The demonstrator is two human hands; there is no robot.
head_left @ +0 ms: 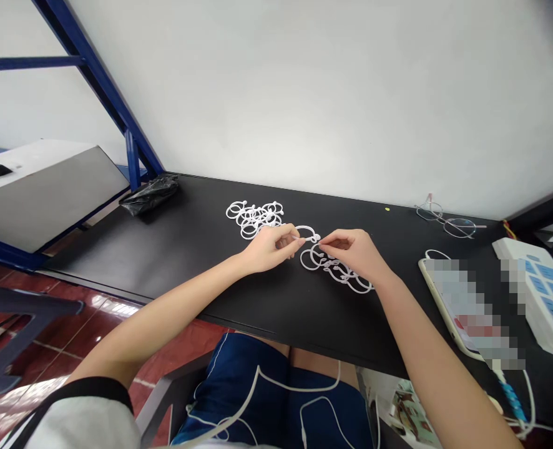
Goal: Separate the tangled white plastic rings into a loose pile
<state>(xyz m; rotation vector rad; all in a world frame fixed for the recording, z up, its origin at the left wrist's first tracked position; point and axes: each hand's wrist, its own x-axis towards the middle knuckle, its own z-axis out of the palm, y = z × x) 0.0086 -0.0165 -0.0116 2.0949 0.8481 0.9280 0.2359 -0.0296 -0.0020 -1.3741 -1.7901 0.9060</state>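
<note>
A white plastic ring (316,237) with a small knob on it is between my hands, just above the black desk. My left hand (273,247) pinches its left side between thumb and fingers. At the knob end, the fingertips of my right hand (351,251) are pressed together; they seem to grip the same ring, though the exact contact is too small to make out. Beyond my left hand lies a heap of similar white rings (268,216). A second group of white rings (344,277) lies below and partly behind my right hand.
Eyeglasses (445,220) lie by the wall at the back right. A phone (438,299) with a cable and a white power strip (533,293) are on the right. A crumpled black plastic bag (150,194) sits at the back left near a blue metal frame (112,106).
</note>
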